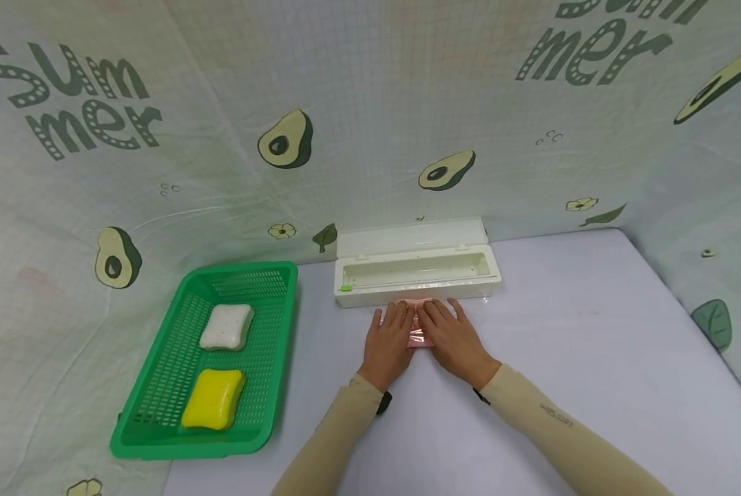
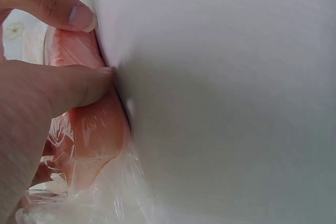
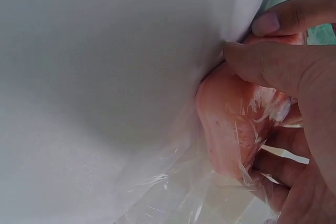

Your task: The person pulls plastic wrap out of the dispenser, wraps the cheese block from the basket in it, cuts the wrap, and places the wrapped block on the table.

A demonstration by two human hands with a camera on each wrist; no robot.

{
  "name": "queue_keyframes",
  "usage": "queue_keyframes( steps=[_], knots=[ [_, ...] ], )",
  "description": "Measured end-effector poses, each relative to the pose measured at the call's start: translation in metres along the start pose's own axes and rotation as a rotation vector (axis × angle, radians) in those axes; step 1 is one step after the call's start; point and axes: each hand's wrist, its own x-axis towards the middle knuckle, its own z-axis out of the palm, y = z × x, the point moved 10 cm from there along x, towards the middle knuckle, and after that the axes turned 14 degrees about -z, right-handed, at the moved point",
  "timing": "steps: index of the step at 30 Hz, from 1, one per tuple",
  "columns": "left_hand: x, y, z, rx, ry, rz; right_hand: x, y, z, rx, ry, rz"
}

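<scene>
A pink bar of soap (image 1: 418,332) lies on the table in front of the white cling film box, with clear cling film (image 3: 173,198) over and around it. My left hand (image 1: 388,350) holds its left side, fingers on top and thumb at the near edge. On the right side, my right hand (image 1: 457,346) grips it in the same way. Both thumbs meet the soap low down near the tabletop in the wrist views. Wrinkled film trails from the soap's ends there. Much of the bar's top is hidden under the fingers.
Behind the hands stands the white cling film box (image 1: 416,293), lid raised, a green slider (image 1: 346,288) at its left. To the left, a green basket (image 1: 288,324) holds a white soap bar (image 1: 226,326) and a yellow one (image 1: 214,399). A printed curtain (image 1: 370,83) hangs behind.
</scene>
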Motion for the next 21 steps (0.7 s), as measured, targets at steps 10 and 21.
queue_keyframes(
  steps=[10, 21],
  knots=[
    [0.0007, -0.0002, 0.0023, -0.013, 0.012, -0.004, 0.0012, 0.001, 0.0024, 0.012, -0.01, 0.003],
    [-0.0002, -0.0014, 0.0047, -0.045, -0.02, -0.008, 0.0017, 0.003, 0.0032, 0.083, -0.031, 0.021]
  ],
)
